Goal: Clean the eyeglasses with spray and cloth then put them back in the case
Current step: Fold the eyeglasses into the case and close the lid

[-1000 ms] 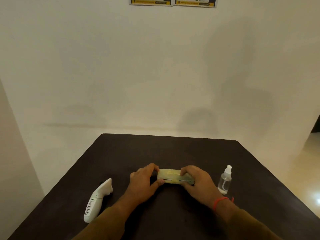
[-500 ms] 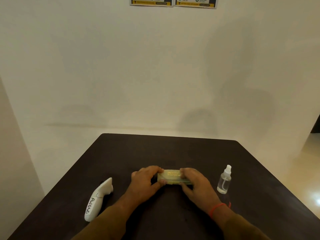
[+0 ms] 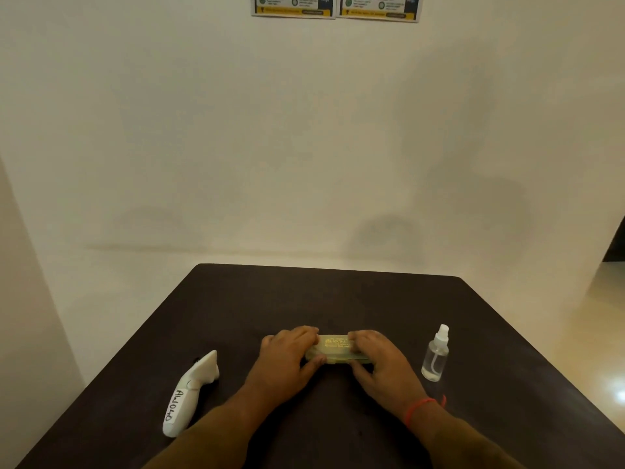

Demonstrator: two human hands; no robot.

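Note:
A pale green eyeglasses case (image 3: 336,348) with gold lettering lies closed on the dark table (image 3: 338,299), lid side up. My left hand (image 3: 287,357) grips its left end, fingers over the top and thumb at the front edge. My right hand (image 3: 378,360) grips its right end the same way. A small clear spray bottle (image 3: 435,355) with a white nozzle stands upright to the right of my right hand, apart from it. The eyeglasses and the cloth are not visible.
A white handheld controller (image 3: 189,394) with handwritten letters lies at the table's left, pointing away from me. A pale wall stands beyond the table's far edge, with two posters (image 3: 334,6) high up. Floor shows past the table's right edge.
The case has turned from its front edge facing me to lying flat with the lettered lid up. Both hands stayed on its ends, my right hand sliding further over the top.

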